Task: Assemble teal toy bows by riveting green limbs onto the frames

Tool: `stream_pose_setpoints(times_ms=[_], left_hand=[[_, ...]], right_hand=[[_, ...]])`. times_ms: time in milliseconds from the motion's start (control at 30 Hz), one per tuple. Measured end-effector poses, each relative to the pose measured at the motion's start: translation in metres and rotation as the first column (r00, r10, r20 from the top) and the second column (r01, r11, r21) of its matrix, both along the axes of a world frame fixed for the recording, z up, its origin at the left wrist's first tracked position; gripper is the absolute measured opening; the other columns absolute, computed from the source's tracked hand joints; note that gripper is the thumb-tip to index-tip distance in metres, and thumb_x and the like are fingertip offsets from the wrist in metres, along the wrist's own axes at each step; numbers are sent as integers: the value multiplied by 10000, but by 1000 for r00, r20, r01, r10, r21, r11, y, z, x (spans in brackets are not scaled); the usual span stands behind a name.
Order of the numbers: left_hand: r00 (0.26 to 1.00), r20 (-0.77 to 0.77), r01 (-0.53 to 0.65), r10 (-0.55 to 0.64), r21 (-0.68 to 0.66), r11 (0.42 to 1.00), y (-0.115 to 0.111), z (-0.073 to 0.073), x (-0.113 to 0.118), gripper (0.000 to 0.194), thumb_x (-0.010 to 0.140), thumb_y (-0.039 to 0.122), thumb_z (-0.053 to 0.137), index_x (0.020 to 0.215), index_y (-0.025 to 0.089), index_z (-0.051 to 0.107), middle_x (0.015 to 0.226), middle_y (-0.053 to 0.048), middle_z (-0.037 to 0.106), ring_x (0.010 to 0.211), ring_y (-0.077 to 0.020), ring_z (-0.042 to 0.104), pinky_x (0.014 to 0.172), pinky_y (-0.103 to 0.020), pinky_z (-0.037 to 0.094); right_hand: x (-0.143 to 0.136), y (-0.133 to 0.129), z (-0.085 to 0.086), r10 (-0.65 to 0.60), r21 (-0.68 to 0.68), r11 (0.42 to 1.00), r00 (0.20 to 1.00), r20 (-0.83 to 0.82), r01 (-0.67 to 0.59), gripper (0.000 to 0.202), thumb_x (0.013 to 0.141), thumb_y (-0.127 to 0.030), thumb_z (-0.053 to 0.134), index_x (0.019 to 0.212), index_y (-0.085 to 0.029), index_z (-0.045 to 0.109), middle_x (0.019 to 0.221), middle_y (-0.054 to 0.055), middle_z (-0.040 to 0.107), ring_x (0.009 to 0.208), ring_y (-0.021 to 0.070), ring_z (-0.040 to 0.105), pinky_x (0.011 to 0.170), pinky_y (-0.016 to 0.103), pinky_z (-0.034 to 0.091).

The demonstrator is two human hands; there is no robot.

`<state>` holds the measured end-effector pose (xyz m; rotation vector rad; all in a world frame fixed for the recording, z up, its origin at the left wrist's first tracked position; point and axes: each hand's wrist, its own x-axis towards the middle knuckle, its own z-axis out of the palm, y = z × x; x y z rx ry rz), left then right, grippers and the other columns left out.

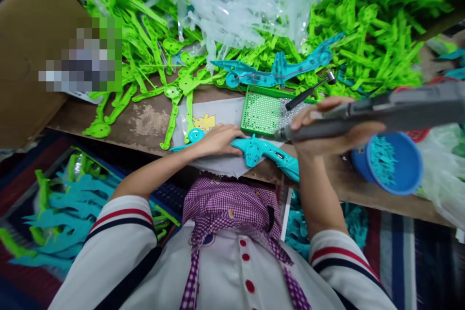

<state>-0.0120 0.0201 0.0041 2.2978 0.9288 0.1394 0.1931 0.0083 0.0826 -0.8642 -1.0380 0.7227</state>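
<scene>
My left hand is closed round a turquoise plastic toy-like part and holds it down on a grey cloth at the bench edge. In my right hand is a long grey power screwdriver, held nearly level. Its tip points left, just above the right part of the turquoise piece; contact cannot be made out. Beyond the piece stands a green perforated tray with small silver screws at its right side. A black-handled hammer lies across the tray.
Bright green plastic parts and clear ones are heaped at the back. Another turquoise part rests before them. A blue bucket with small turquoise pieces stands right. A cardboard box is left. More turquoise parts lie below the bench.
</scene>
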Motion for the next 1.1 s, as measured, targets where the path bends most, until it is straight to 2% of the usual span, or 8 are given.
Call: stream_pose_setpoints(times_ms=[100,200,333,500,733,833,967,1100], left_hand=[[1000,-22,-7,7,-17,1000,1,-1,1,457,820,434,772,1223,244,670,1201,-70,697,1138,-276,631,951,-398,441],[999,-35,-25,24,-28,999,1,-1,2,455,804,426,789,1204,238,682,1189,-72,701,1118,-272,636,936,-387,449],[999,-15,-37,37,-39,999,1,0,2,472,783,423,806,1197,224,700,1172,-78,705,1093,-274,641,919,-378,461],[998,-9,-67,67,-60,996,0,1,3,515,767,428,816,1226,214,720,1115,-92,714,1050,-278,652,877,-366,474],[995,47,-88,92,-79,993,-1,-1,3,503,734,398,836,1205,246,747,1064,-80,726,1003,-264,661,870,-359,475],[995,31,-90,92,-80,993,-1,1,4,503,728,400,839,1196,235,753,1048,-87,729,983,-265,663,856,-358,475],[995,12,-97,98,-70,993,-2,3,5,518,731,404,837,1208,224,749,1045,-96,729,980,-270,661,839,-356,477],[995,12,-93,94,-82,992,-1,3,4,523,728,414,839,1207,221,751,1058,-105,727,995,-284,658,845,-364,478]], right_hand=[[-1,-37,2,151,-25,988,986,72,-150,590,729,-885,492,737,-312,632,497,-36,448,345,152,464,314,313,326],[-2,-56,-11,269,-65,962,962,41,-266,545,730,-841,557,786,-311,672,504,-33,469,346,155,471,303,316,325],[-2,-55,-25,354,-11,935,935,9,-354,509,746,-768,632,829,-272,708,525,-37,513,360,152,524,303,288,353],[-1,-54,-31,381,7,924,924,26,-381,562,765,-784,613,859,-237,708,570,-30,557,401,144,565,349,272,388],[2,-58,-43,474,-7,880,880,34,-474,487,748,-710,698,861,-237,702,600,-21,606,459,154,592,396,290,451],[2,-60,-45,475,-5,879,877,69,-476,449,738,-678,723,826,-240,673,592,-32,601,472,153,604,412,288,468],[1,-68,-49,385,-92,921,919,87,-378,531,691,-767,687,758,-243,635,575,-34,570,496,150,590,447,304,493],[-3,-69,-42,281,-37,959,959,42,-280,553,698,-788,649,774,-240,646,553,-47,543,420,134,553,371,272,440]])
